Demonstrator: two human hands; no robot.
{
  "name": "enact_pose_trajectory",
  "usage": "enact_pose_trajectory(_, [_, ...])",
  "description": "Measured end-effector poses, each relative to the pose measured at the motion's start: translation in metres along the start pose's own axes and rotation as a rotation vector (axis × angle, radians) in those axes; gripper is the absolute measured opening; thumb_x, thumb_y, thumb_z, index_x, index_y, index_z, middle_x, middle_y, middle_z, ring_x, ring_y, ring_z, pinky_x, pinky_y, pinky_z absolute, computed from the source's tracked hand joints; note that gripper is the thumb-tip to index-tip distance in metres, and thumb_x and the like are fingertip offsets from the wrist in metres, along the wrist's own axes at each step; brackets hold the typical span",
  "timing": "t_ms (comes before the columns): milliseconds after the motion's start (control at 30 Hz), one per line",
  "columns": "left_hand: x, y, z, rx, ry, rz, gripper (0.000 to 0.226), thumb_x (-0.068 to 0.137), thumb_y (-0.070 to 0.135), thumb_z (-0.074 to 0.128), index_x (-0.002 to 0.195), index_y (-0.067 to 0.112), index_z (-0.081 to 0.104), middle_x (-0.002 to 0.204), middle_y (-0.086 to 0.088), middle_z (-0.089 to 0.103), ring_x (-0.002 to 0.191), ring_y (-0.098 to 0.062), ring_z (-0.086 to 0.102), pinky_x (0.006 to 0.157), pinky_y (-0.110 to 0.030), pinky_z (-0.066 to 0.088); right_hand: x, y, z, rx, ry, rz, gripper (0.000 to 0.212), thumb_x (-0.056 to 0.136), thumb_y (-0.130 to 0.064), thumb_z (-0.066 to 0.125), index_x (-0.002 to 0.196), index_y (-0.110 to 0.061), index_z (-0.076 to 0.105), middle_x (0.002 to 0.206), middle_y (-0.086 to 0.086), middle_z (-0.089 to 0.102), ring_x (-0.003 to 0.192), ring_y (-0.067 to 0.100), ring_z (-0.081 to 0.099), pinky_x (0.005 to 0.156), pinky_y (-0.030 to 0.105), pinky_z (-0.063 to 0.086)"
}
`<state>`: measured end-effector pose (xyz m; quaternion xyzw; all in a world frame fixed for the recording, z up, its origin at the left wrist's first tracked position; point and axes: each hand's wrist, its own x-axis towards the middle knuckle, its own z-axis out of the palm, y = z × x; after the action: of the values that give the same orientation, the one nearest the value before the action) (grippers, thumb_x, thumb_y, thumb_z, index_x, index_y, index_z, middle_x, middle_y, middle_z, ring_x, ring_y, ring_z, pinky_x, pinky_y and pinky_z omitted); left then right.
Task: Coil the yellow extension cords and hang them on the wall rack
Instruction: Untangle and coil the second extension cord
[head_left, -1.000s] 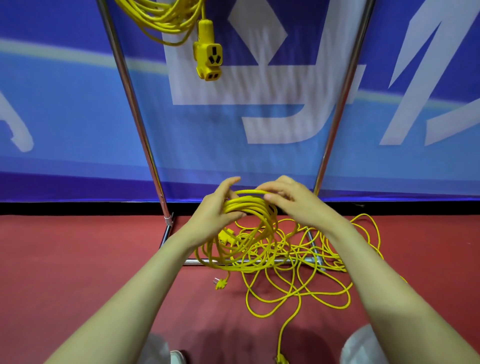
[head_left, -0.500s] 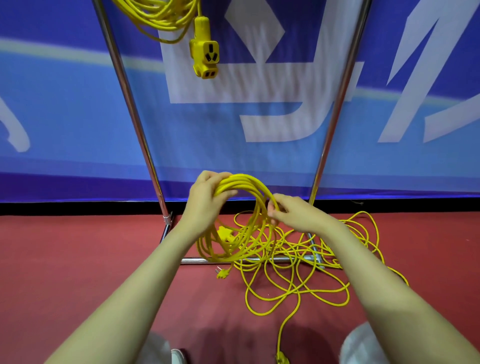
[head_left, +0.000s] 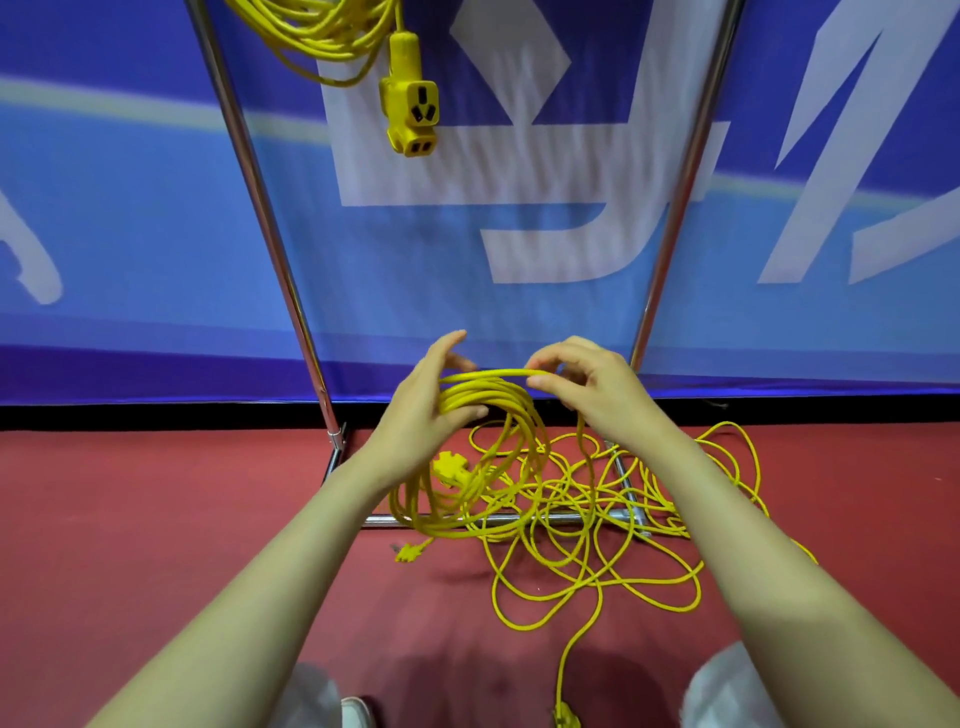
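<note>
My left hand (head_left: 418, 415) holds the yellow coil (head_left: 493, 397) in the crook of its thumb, with the fingers half spread above the loops. My right hand (head_left: 597, 389) pinches the coil's top strand between thumb and forefinger. The rest of the extension cord (head_left: 592, 483) lies tangled on the red floor (head_left: 156, 545), across the rack's base bar (head_left: 378, 521). A second coiled cord (head_left: 322, 36) hangs on the rack above, its socket block (head_left: 413, 111) dangling.
</note>
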<state>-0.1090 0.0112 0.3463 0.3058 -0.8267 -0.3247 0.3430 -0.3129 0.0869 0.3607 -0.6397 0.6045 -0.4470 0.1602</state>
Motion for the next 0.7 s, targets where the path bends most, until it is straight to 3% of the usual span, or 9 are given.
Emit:
enact_pose_trajectory(100, [-0.001, 0.004, 0.003, -0.100, -0.006, -0.053, 0.075, 0.078, 0.008, 0.077, 0.140, 0.018, 0.035, 0.106, 0.008, 0.060, 0.086, 0.001, 0.063, 0.084, -0.011, 0.045, 0.000, 0.002, 0.003, -0.061, -0.026, -0.005, 0.008, 0.085, -0.017, 0.069, 0.089, -0.024, 0.069, 0.081, -0.006, 0.052, 0.063, -0.002, 0.048, 0.066, 0.011, 0.035])
enact_pose_trajectory(200, [0.000, 0.003, 0.006, -0.159, -0.021, -0.106, 0.067, 0.078, 0.013, 0.078, 0.134, 0.023, 0.041, 0.102, 0.012, 0.064, 0.086, -0.001, 0.064, 0.085, -0.019, 0.048, 0.000, 0.002, 0.006, -0.127, -0.060, 0.003, 0.009, 0.088, -0.017, 0.065, 0.095, -0.019, 0.071, 0.087, 0.000, 0.056, 0.067, 0.001, 0.049, 0.068, 0.010, 0.035])
enact_pose_trajectory(267, [0.002, 0.001, 0.007, -0.216, -0.015, -0.155, 0.060, 0.078, 0.014, 0.078, 0.126, 0.025, 0.046, 0.099, 0.007, 0.067, 0.077, -0.003, 0.063, 0.075, -0.021, 0.048, 0.000, 0.002, 0.007, -0.143, -0.081, 0.005, 0.015, 0.091, -0.014, 0.060, 0.101, -0.019, 0.070, 0.090, 0.000, 0.056, 0.075, 0.009, 0.053, 0.071, 0.011, 0.038])
enact_pose_trajectory(400, [0.003, 0.006, 0.004, -0.389, 0.015, -0.238, 0.048, 0.079, 0.008, 0.076, 0.119, 0.017, 0.050, 0.090, 0.002, 0.065, 0.058, -0.003, 0.052, 0.058, -0.018, 0.042, -0.001, 0.003, 0.006, -0.047, -0.136, 0.115, 0.025, 0.095, -0.014, 0.054, 0.117, -0.025, 0.059, 0.090, 0.000, 0.055, 0.067, 0.017, 0.062, 0.068, 0.031, 0.053])
enact_pose_trajectory(467, [0.003, 0.008, 0.003, -0.456, 0.041, -0.269, 0.045, 0.080, 0.006, 0.074, 0.117, 0.014, 0.051, 0.085, 0.002, 0.063, 0.059, -0.007, 0.049, 0.057, -0.022, 0.041, -0.002, 0.006, 0.006, 0.014, -0.179, 0.235, 0.015, 0.094, -0.018, 0.056, 0.108, -0.023, 0.054, 0.085, -0.002, 0.055, 0.064, 0.016, 0.063, 0.072, 0.045, 0.055])
enact_pose_trajectory(533, [0.003, 0.009, 0.003, -0.474, 0.044, -0.287, 0.044, 0.080, 0.005, 0.074, 0.117, 0.013, 0.051, 0.084, 0.001, 0.061, 0.061, -0.007, 0.048, 0.059, -0.024, 0.041, -0.002, 0.010, 0.006, 0.046, -0.203, 0.295, 0.007, 0.094, -0.018, 0.057, 0.095, -0.023, 0.053, 0.082, -0.001, 0.058, 0.065, 0.017, 0.064, 0.075, 0.050, 0.054])
enact_pose_trajectory(600, [0.003, 0.009, 0.004, -0.467, 0.037, -0.288, 0.042, 0.080, 0.005, 0.074, 0.115, 0.014, 0.052, 0.083, 0.003, 0.062, 0.060, -0.006, 0.049, 0.059, -0.023, 0.041, -0.001, 0.011, 0.005, -0.063, -0.177, 0.242, 0.008, 0.094, -0.017, 0.056, 0.090, -0.023, 0.054, 0.080, 0.002, 0.058, 0.062, 0.016, 0.061, 0.069, 0.041, 0.051])
enact_pose_trajectory(700, [0.005, 0.007, 0.004, -0.460, 0.053, -0.286, 0.039, 0.080, 0.005, 0.074, 0.111, 0.017, 0.053, 0.083, 0.003, 0.062, 0.066, -0.013, 0.050, 0.059, -0.026, 0.040, 0.001, 0.009, 0.004, -0.246, -0.052, 0.112, 0.015, 0.095, -0.021, 0.055, 0.105, -0.021, 0.066, 0.083, 0.001, 0.048, 0.068, 0.012, 0.054, 0.072, 0.024, 0.038])
